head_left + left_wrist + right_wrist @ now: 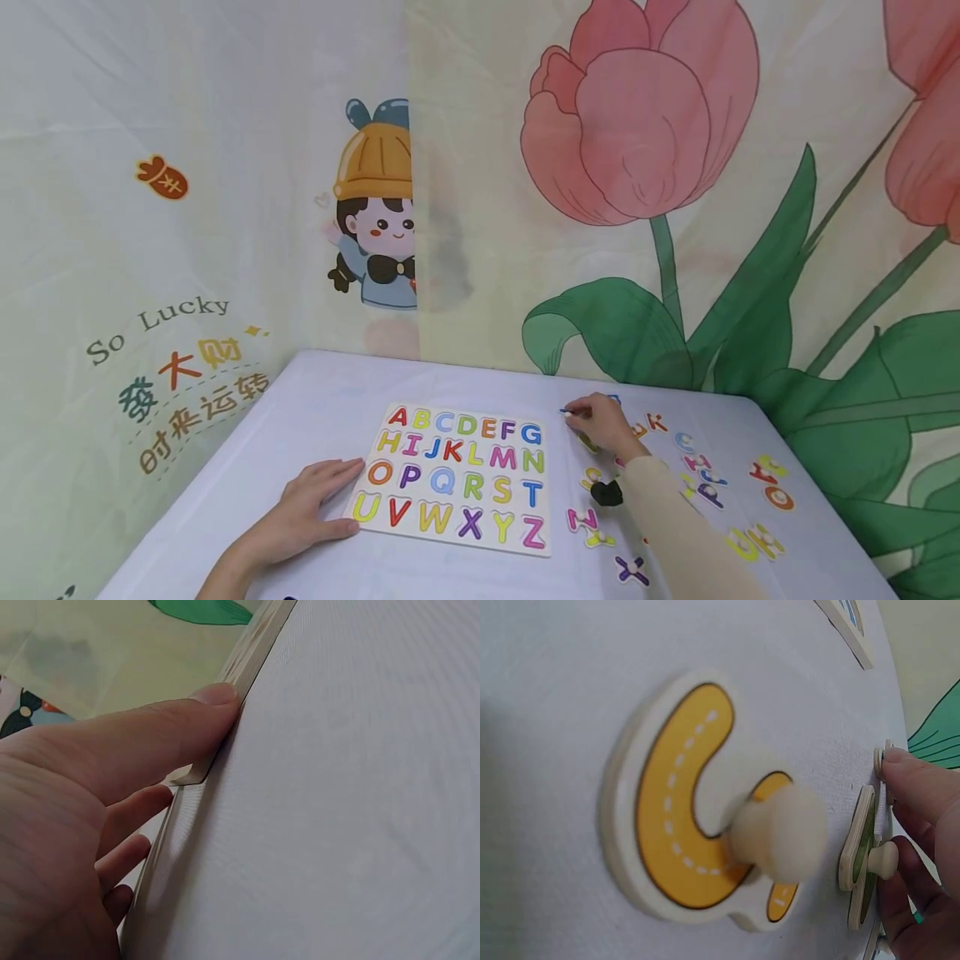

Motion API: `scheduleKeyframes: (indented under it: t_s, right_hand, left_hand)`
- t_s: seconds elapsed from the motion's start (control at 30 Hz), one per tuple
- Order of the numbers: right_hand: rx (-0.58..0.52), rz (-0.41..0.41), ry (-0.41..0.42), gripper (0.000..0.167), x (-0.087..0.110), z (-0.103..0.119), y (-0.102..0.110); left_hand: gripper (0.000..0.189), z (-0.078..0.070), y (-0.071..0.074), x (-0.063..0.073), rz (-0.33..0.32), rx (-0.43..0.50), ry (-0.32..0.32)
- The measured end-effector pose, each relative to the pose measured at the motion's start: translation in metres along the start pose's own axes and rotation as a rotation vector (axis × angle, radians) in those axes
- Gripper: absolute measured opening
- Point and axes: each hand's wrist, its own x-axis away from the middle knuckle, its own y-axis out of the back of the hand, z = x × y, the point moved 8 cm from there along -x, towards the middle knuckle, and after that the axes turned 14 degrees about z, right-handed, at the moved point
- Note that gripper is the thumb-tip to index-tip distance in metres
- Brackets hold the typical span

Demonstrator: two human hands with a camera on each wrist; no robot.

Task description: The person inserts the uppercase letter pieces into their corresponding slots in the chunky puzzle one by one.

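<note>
On the white tabletop lies an alphabet board, its rows filled with coloured letters A to Z. My left hand is at the board's left side, fingers extended; the left wrist view shows the thumb against the board's side edge. Past the board's upper right corner, my right hand pinches a small blue piece between thumb and fingertips; its letter cannot be read. Below those fingers, in the right wrist view, are green pieces with a wooden knob, and nearer, a yellow knobbed letter.
Loose knobbed letters lie scattered right of the board, among them a purple X, an orange K, an orange O and a pink letter. Behind the table hangs a printed cloth with tulips and a cartoon child.
</note>
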Motion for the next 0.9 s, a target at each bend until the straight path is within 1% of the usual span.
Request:
scheduleKeyframes:
  t_s: [0.13, 0.3, 0.53, 0.73, 0.87, 0.9]
  right_hand:
    - [-0.019, -0.013, -0.028, 0.020, -0.004, -0.004, 0.000]
    - [-0.061, -0.020, -0.066, 0.019, -0.006, -0.011, 0.000]
    - [-0.084, -0.039, -0.065, 0.015, -0.002, -0.012, 0.001]
    - [-0.083, -0.030, -0.019, 0.016, 0.008, -0.002, 0.002]
    - [-0.069, -0.027, 0.016, 0.015, 0.022, 0.015, 0.004]
    - [-0.064, -0.025, 0.024, 0.015, 0.026, 0.020, 0.003]
  left_hand:
    - [0.089, -0.001, 0.001, 0.000, 0.004, -0.023, 0.009]
    - [0.088, -0.003, 0.001, 0.000, 0.006, -0.030, -0.004]
    - [0.092, -0.001, 0.000, 0.000, 0.007, -0.039, 0.003]
    - [0.091, -0.001, 0.000, 0.001, -0.018, -0.058, -0.014]
    - [0.089, -0.003, 0.001, 0.003, -0.043, -0.086, -0.029]
    - [0.089, -0.003, 0.001, 0.003, -0.046, -0.093, -0.024]
